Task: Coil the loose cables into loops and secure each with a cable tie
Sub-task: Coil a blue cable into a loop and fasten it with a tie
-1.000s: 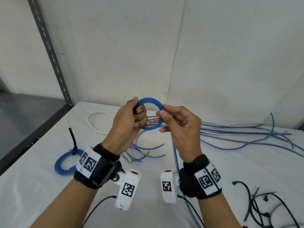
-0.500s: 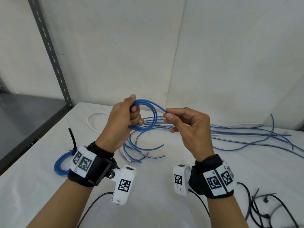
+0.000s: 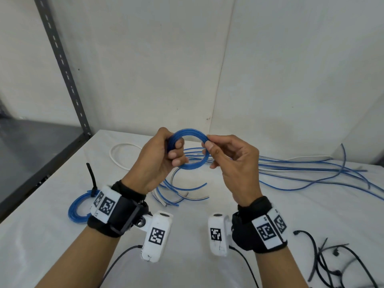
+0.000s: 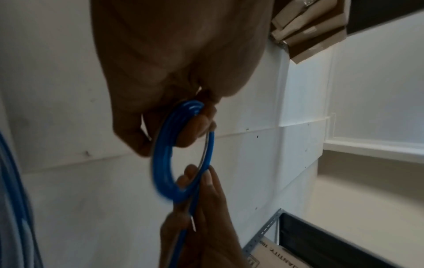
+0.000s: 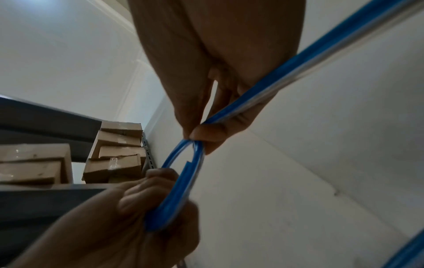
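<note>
I hold a small coil of blue cable [image 3: 192, 149] up above the white table [image 3: 62, 235]. My left hand [image 3: 166, 151] grips the coil's left side with curled fingers; the left wrist view shows the blue coil [image 4: 161, 159] running under those fingers. My right hand [image 3: 209, 145] pinches the coil's right side between thumb and forefinger. In the right wrist view the blue cable [image 5: 183, 174] passes through that pinch, and its loose tail [image 5: 321, 54] runs off to the upper right. A finished blue coil [image 3: 78, 208] with a black cable tie [image 3: 92, 177] lies at the left.
Loose blue cables [image 3: 311, 171] spread over the table's right and middle. A white cable [image 3: 120, 152] loops at the back left. Several black cable ties [image 3: 328, 262] lie at the front right. A grey shelf post [image 3: 62, 65] stands at the left.
The right hand has swung back in from the right and laid another turn on the coil; the open loop has closed into a tight ring. The left hand kept its grip.
</note>
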{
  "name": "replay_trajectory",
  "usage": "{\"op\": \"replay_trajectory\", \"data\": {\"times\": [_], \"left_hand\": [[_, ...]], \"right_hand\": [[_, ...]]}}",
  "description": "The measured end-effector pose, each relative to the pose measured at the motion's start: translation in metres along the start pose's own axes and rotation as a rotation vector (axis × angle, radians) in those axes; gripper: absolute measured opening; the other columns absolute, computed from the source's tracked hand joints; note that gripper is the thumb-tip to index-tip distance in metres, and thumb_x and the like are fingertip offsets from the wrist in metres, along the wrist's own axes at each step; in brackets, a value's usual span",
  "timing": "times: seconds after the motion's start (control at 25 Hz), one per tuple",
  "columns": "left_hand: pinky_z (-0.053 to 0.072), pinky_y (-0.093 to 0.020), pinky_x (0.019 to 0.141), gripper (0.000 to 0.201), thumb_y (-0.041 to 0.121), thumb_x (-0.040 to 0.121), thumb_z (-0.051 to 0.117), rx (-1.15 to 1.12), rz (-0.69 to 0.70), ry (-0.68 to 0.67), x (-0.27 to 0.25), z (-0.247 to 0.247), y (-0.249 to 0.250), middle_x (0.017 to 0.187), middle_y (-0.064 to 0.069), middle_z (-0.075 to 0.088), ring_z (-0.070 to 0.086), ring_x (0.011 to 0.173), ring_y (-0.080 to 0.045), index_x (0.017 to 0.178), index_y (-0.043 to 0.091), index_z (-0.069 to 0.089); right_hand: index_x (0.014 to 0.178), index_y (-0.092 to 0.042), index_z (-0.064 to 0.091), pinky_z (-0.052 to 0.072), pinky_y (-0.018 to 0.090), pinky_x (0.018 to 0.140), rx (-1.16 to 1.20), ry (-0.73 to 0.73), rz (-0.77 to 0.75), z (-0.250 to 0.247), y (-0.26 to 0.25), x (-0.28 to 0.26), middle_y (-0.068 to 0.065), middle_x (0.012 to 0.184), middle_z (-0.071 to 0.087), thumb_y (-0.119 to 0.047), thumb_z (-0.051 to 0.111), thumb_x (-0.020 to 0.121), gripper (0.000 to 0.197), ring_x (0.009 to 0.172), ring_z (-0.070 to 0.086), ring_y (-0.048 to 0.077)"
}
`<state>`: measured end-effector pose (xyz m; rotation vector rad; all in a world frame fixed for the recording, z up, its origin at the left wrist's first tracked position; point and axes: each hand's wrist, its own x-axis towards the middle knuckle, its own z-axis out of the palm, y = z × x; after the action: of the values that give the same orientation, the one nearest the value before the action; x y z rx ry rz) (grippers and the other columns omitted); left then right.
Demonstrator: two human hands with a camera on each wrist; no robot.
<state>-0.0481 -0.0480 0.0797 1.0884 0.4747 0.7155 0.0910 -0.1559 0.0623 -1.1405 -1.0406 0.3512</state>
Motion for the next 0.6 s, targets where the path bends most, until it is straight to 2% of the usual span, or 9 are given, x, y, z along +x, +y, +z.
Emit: {"op": "replay_trajectory", "data": {"times": [0.08,0.12,0.24,0.36,0.48,0.52,0.6], "left_hand": [[0.036,-0.043,0.080,0.044,0.025,0.104,0.032,0.247,-0.054,-0.046,-0.001,-0.002,0.000,0.048,0.003,0.028,0.027,0.042,-0.016,0.065,0.010,0.045],[0.037,-0.042,0.078,0.045,0.026,0.106,0.034,0.359,-0.063,-0.062,-0.002,-0.001,-0.002,0.047,0.005,0.029,0.027,0.042,-0.015,0.065,0.011,0.044],[0.039,-0.033,0.065,0.046,0.027,0.109,0.037,0.481,-0.046,-0.084,-0.003,0.005,-0.008,0.051,0.010,0.027,0.023,0.045,-0.011,0.064,0.017,0.037],[0.033,-0.032,0.059,0.043,0.024,0.108,0.038,0.373,0.015,-0.032,0.000,0.003,-0.006,0.055,0.007,0.020,0.016,0.051,-0.015,0.066,0.019,0.032],[0.034,-0.029,0.055,0.044,0.025,0.108,0.037,0.201,0.017,-0.007,-0.001,-0.001,0.002,0.056,0.004,0.016,0.013,0.049,-0.014,0.065,0.018,0.033],[0.035,-0.027,0.053,0.045,0.025,0.108,0.037,0.149,0.008,-0.008,-0.001,0.000,0.003,0.055,0.005,0.016,0.013,0.047,-0.012,0.064,0.018,0.033],[0.036,-0.025,0.050,0.045,0.026,0.108,0.036,0.041,-0.008,-0.014,-0.002,0.001,0.005,0.052,0.007,0.017,0.012,0.046,-0.011,0.064,0.018,0.033]], "right_hand": [[0.098,-0.018,0.078,0.053,0.025,0.056,-0.132,-0.108,-0.012,-0.008,0.000,0.002,-0.001,0.088,0.077,-0.009,0.073,0.092,0.012,0.083,0.071,0.020],[0.098,-0.019,0.079,0.053,0.024,0.056,-0.194,-0.163,-0.013,-0.010,0.000,0.002,-0.005,0.089,0.077,-0.010,0.073,0.092,0.012,0.082,0.070,0.014],[0.099,-0.020,0.079,0.053,0.021,0.057,-0.268,-0.220,-0.015,-0.011,0.003,0.001,-0.010,0.089,0.077,-0.011,0.072,0.093,0.013,0.084,0.069,0.009],[0.098,-0.022,0.079,0.055,0.028,0.057,-0.252,-0.129,-0.031,-0.014,0.003,0.003,-0.008,0.086,0.077,-0.013,0.073,0.093,0.012,0.079,0.071,0.011],[0.094,-0.019,0.078,0.057,0.036,0.067,-0.243,-0.066,-0.061,-0.014,0.003,0.005,-0.003,0.084,0.077,-0.013,0.074,0.091,0.008,0.076,0.069,0.024],[0.096,-0.018,0.078,0.056,0.034,0.066,-0.215,-0.067,-0.050,-0.012,0.002,0.005,-0.001,0.085,0.077,-0.013,0.074,0.092,0.007,0.077,0.069,0.027],[0.099,-0.016,0.077,0.052,0.025,0.063,-0.146,-0.073,-0.018,-0.008,0.000,0.003,0.003,0.086,0.077,-0.012,0.072,0.093,0.008,0.071,0.068,0.019]]}}
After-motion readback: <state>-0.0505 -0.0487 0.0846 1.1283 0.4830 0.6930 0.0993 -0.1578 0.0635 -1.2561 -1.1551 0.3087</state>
